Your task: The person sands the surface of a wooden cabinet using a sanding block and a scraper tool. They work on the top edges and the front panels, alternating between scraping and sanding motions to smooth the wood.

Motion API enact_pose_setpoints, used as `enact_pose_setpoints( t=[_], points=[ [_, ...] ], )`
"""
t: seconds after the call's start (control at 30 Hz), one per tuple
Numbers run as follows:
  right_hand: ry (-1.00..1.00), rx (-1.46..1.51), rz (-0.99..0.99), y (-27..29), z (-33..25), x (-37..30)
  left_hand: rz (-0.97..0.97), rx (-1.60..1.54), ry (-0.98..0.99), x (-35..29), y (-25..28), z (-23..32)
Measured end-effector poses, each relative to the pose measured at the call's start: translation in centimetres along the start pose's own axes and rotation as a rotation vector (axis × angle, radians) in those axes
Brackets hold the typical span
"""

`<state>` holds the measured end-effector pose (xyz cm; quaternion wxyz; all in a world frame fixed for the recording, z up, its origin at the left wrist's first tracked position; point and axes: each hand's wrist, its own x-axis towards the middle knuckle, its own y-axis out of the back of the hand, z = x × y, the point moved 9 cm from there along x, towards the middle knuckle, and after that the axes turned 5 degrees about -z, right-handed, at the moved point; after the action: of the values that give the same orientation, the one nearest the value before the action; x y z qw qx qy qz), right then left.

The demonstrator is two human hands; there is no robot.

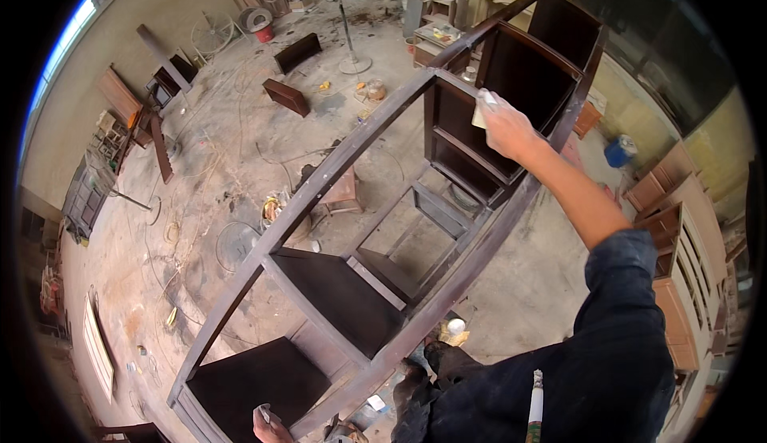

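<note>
A large dark-brown wooden cabinet frame (351,151) with a curved front stretches diagonally across the view, its rails dusted pale. My right hand (505,127) reaches to a cross rail near its far end. Those fingers are whitened with dust and closed on a pale yellowish folded piece of sandpaper (479,117). At the lower edge my left hand (270,427) is partly cut off, beside the near end of the frame. Its fingers are bent round a small greyish piece (264,413) that I cannot make out. A cigarette (536,407) juts up in front of my dark shirt.
Dark panels (331,287) fill some bays of the frame. On the dusty floor stand a pedestal fan (346,35), two drawer-like boxes (286,97), a small stool (342,191) and a blue can (620,151). Hoses lie about, and wooden furniture parts (679,283) stack at right.
</note>
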<state>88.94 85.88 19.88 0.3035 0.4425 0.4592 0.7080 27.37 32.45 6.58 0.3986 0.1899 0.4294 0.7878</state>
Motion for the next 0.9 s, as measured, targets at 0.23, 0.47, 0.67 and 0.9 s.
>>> enact_pose_setpoints(
  t=[0.23, 0.47, 0.67, 0.9],
  points=[
    [-0.217, -0.024, -0.205, 3.9, 5.6, -13.4, -0.012, -0.023, -0.094, 0.8, -1.5, 0.7],
    [-0.163, -0.004, -0.179, 2.8, 4.2, -11.2, 0.009, 0.023, -0.019, 0.0, -0.5, 1.3],
    [0.102, 0.171, -0.011, -1.0, 1.7, 2.6, -0.006, 0.062, -0.026, 0.7, -0.2, 2.5],
    [0.364, 0.319, 0.192, -2.8, -18.1, 4.9, 0.032, 0.079, -0.033, -0.3, 0.3, 1.3]
  ],
)
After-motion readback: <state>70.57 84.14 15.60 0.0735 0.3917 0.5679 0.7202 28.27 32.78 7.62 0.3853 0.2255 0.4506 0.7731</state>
